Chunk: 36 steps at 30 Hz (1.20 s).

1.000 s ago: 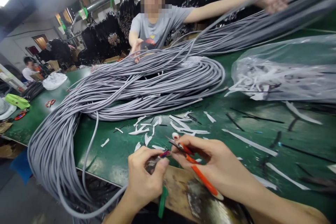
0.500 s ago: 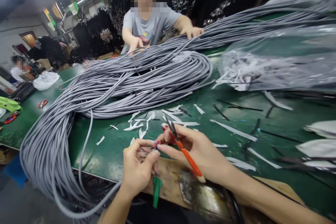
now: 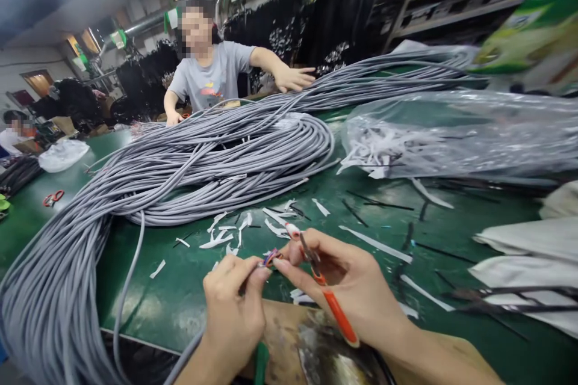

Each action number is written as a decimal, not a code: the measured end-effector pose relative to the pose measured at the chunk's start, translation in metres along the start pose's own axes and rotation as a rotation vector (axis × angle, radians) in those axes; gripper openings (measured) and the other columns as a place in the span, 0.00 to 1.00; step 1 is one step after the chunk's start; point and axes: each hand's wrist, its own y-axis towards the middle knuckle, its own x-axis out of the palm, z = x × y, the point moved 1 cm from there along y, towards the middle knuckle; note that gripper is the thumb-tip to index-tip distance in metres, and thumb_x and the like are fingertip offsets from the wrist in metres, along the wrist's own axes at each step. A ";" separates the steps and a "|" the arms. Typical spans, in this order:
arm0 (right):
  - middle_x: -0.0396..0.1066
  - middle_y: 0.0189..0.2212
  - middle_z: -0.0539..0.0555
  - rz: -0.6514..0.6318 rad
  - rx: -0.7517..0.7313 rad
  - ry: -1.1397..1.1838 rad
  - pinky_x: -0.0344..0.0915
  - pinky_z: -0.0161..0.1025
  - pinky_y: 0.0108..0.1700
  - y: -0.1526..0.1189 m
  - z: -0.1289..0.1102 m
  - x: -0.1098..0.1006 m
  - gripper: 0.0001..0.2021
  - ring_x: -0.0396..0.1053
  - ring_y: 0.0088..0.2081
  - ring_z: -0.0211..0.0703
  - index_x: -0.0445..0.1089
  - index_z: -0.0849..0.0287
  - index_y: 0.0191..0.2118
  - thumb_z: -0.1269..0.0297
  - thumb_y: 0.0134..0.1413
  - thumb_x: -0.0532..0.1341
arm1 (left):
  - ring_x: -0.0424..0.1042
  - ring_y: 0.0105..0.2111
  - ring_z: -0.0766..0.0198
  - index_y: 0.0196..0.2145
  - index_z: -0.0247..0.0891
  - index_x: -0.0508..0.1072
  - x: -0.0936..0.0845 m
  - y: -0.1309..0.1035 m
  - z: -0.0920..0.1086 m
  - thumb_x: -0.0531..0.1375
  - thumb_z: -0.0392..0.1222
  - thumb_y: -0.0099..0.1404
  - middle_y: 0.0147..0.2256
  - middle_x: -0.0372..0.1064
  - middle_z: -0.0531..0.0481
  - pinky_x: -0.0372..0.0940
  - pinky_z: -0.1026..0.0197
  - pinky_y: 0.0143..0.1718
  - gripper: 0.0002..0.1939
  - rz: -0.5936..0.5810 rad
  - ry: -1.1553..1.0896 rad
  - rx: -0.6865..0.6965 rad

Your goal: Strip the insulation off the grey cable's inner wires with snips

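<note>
My left hand (image 3: pixel 235 298) is closed on the end of a grey cable (image 3: pixel 188 352), the thumb and forefinger pinching it. Thin coloured wires (image 3: pixel 271 257) stick out of that end between my two hands. My right hand (image 3: pixel 347 277) pinches the wires' tips with thumb and forefinger. Cutters (image 3: pixel 336 313) with orange handles lie across the same hand, held in its palm and fingers, their dark jaws pointing up and away. Directly below my hands is a brown board (image 3: pixel 280 337) with a worn dark patch, and a green-handled piece (image 3: pixel 261 364) shows beside my left wrist.
Large loops of grey cable (image 3: pixel 235 156) cover the green table (image 3: pixel 149 307). Across from me a co-worker (image 3: pixel 210 75) reaches over them. White and black scraps (image 3: pixel 379 243) lie scattered. A clear plastic bag (image 3: pixel 451 138) and dark-handled scissors (image 3: pixel 510 298) sit at right; red-handled scissors (image 3: pixel 53 198) lie far left.
The coloured wires now show more plainly between my fingers. The co-worker's hand at the right has lifted off the cables with fingers spread. My view has tilted and shifted right.
</note>
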 end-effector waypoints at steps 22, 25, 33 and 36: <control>0.63 0.19 0.48 -0.168 0.192 0.108 0.62 0.33 0.26 -0.001 0.000 0.001 0.14 0.62 0.22 0.38 0.61 0.57 0.20 0.58 0.43 0.66 | 0.52 0.11 0.77 0.28 0.35 0.65 0.004 -0.003 -0.004 0.63 0.56 0.53 0.18 0.61 0.56 0.50 0.71 0.12 0.20 -0.135 -0.972 -0.498; 0.63 0.19 0.48 -0.206 0.128 0.033 0.62 0.33 0.25 0.001 -0.001 -0.001 0.13 0.62 0.22 0.39 0.61 0.56 0.21 0.57 0.47 0.63 | 0.56 0.15 0.75 0.30 0.35 0.67 -0.003 -0.005 -0.007 0.63 0.49 0.56 0.22 0.62 0.53 0.53 0.69 0.16 0.14 -0.201 -0.946 -0.385; 0.63 0.18 0.48 -0.183 -0.310 -0.434 0.59 0.33 0.20 0.000 0.002 0.003 0.13 0.59 0.18 0.37 0.61 0.56 0.23 0.56 0.53 0.58 | 0.64 0.23 0.69 0.25 0.37 0.69 -0.010 -0.006 -0.014 0.57 0.36 0.61 0.23 0.64 0.52 0.60 0.67 0.24 0.07 0.202 -0.503 0.054; 0.64 0.18 0.49 -0.197 -0.408 -0.482 0.60 0.31 0.19 0.001 0.003 0.005 0.14 0.61 0.18 0.36 0.59 0.56 0.22 0.57 0.56 0.56 | 0.66 0.25 0.69 0.24 0.38 0.71 -0.011 -0.007 -0.013 0.56 0.29 0.58 0.23 0.65 0.53 0.62 0.68 0.26 0.09 0.220 -0.375 0.153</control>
